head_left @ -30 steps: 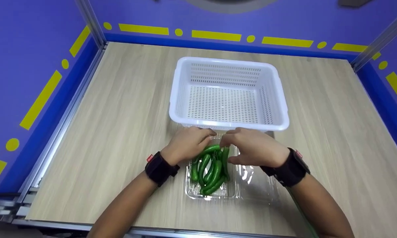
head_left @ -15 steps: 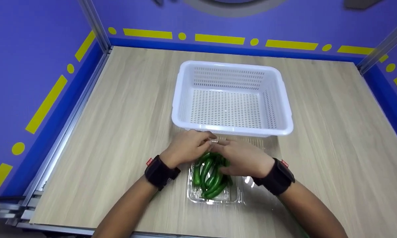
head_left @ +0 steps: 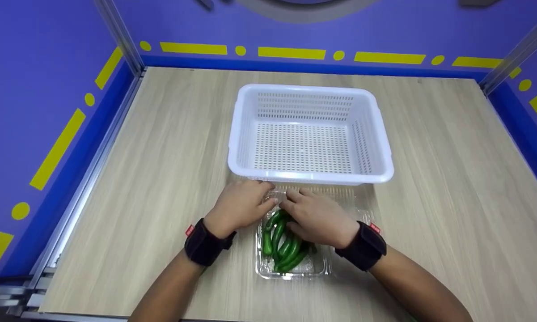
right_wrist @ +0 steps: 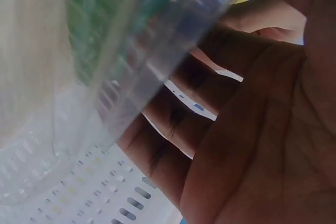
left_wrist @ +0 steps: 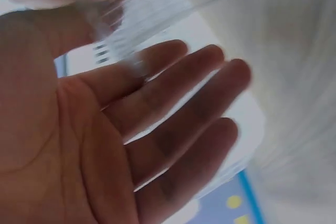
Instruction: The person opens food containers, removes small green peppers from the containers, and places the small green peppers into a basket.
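In the head view, a clear plastic clamshell box [head_left: 316, 269] lies on the table with several green chili peppers [head_left: 288, 259] in it. My left hand [head_left: 239, 205] is at its far left corner. Its fingers are spread and extended in the left wrist view, with clear plastic [left_wrist: 152, 17] by the thumb. My right hand [head_left: 319, 219] reaches over the peppers to the box's far side and hides part of them. Through the right wrist view, its fingers [right_wrist: 157, 153] lie relaxed at the clear wall [right_wrist: 139, 85], their tips partly behind the plastic.
A white perforated basket [head_left: 310, 176] stands right behind the box, with bare mesh showing at its bottom. Purple-blue panels [head_left: 295, 31] with yellow marks enclose the wooden table [head_left: 174, 134] at the back and sides. A metal rail [head_left: 94, 174] runs along the left edge.
My right hand has moved left and nearer, from the box's right side to its far edge over the peppers. My left hand has drawn slightly left, so the hands are apart.
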`<state>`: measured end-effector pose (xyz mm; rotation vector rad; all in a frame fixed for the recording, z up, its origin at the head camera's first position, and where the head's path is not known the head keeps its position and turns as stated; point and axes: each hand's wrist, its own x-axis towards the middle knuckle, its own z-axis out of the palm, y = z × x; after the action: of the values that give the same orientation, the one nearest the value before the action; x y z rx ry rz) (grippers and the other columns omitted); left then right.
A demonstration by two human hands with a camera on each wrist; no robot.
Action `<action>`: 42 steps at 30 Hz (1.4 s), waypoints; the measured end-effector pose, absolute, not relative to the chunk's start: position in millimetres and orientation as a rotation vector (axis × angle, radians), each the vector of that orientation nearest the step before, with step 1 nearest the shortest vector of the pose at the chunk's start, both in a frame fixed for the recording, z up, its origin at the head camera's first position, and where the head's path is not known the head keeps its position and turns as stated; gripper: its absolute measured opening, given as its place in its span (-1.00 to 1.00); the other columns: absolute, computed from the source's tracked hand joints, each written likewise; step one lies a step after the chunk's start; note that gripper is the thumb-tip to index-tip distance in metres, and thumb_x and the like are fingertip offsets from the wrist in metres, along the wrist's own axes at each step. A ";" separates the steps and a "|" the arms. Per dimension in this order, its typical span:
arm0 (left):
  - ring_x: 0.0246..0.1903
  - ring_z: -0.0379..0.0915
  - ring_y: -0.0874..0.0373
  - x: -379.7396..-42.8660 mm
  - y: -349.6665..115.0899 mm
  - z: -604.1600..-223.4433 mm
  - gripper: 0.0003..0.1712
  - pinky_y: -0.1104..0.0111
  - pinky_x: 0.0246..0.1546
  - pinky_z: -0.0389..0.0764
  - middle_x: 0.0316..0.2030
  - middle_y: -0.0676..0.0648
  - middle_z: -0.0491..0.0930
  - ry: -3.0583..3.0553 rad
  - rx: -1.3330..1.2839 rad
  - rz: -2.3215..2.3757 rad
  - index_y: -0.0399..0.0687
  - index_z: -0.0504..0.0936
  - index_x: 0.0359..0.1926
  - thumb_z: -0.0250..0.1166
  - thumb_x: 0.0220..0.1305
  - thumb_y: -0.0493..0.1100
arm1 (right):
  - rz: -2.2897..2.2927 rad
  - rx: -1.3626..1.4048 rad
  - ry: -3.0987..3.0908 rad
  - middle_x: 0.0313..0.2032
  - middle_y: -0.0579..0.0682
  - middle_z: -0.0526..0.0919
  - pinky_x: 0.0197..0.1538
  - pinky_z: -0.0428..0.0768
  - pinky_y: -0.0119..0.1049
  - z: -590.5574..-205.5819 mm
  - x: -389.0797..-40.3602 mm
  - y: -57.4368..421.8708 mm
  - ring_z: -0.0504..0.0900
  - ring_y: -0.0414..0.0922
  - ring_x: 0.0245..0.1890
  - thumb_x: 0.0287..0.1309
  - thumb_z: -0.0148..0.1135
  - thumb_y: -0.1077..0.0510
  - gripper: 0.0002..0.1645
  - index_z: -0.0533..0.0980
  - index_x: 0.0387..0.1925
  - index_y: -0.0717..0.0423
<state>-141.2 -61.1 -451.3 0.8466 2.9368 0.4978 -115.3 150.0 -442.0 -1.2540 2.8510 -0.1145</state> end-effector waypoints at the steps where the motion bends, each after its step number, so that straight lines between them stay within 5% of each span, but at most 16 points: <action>1: -0.24 0.69 -0.04 -138.4 -61.7 -445.9 -0.58 0.03 -0.23 0.65 -0.25 -0.07 0.73 2.941 0.835 0.480 -0.05 0.68 -0.02 0.19 0.43 0.16 | -0.113 -1.249 2.861 -0.12 0.00 0.62 -0.01 0.66 -0.07 -442.5 -114.7 149.5 0.63 -0.01 -0.13 0.22 0.33 -0.02 -0.60 0.61 0.04 0.07; 8: -0.26 0.70 0.07 -126.2 -74.0 -406.6 -0.67 0.16 -0.36 0.66 -0.19 0.01 0.76 3.074 0.934 0.621 0.03 0.72 -0.04 0.28 0.37 0.10 | -0.018 -1.289 2.952 -0.16 0.01 0.62 -0.11 0.68 -0.14 -449.3 -113.1 146.1 0.60 -0.03 -0.20 0.24 0.31 0.09 -0.75 0.65 -0.07 0.04; 16: -0.03 0.58 -0.02 -162.9 -78.1 -396.4 -0.52 0.07 -0.04 0.57 0.02 0.00 0.65 3.019 1.048 0.356 0.09 0.65 0.11 0.47 0.13 -0.11 | 0.077 -1.319 2.989 -0.17 -0.02 0.64 -0.09 0.65 -0.18 -453.4 -114.4 145.6 0.58 -0.05 -0.20 0.20 0.28 0.19 -0.82 0.64 -0.15 0.05; 27: -0.42 0.51 0.08 -192.3 -64.9 -427.0 -0.81 0.12 -0.40 0.53 -0.41 0.03 0.65 2.828 1.019 0.309 0.03 0.61 -0.28 0.27 0.09 -0.33 | 0.013 -1.452 2.941 -0.23 -0.05 0.72 -0.06 0.67 -0.16 -450.2 -117.2 142.1 0.66 -0.06 -0.19 0.17 0.27 0.24 -0.83 0.59 -0.17 0.04; 33: -0.49 0.49 0.09 -195.4 -59.3 -431.4 -0.81 0.15 -0.46 0.51 -0.49 0.05 0.62 2.904 1.034 0.280 0.04 0.61 -0.40 0.25 0.03 -0.37 | -0.134 -1.498 2.923 -0.28 -0.11 0.66 0.02 0.62 -0.16 -437.9 -120.6 151.8 0.63 -0.10 -0.21 0.13 0.29 0.22 -0.85 0.58 -0.23 0.00; 42: -0.53 0.48 0.10 -196.0 -57.1 -435.5 -0.81 0.17 -0.49 0.52 -0.55 0.06 0.58 2.936 1.027 0.272 0.05 0.63 -0.44 0.27 -0.03 -0.37 | -0.400 -1.472 2.867 -0.29 -0.19 0.58 -0.12 0.56 -0.24 -407.5 -129.1 178.6 0.54 -0.17 -0.26 0.02 0.37 0.22 -0.77 0.54 -0.26 -0.07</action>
<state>-196.0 -57.1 -435.5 1.0274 2.9357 0.2723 -129.1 178.6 -407.5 -1.4718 2.8670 -0.4003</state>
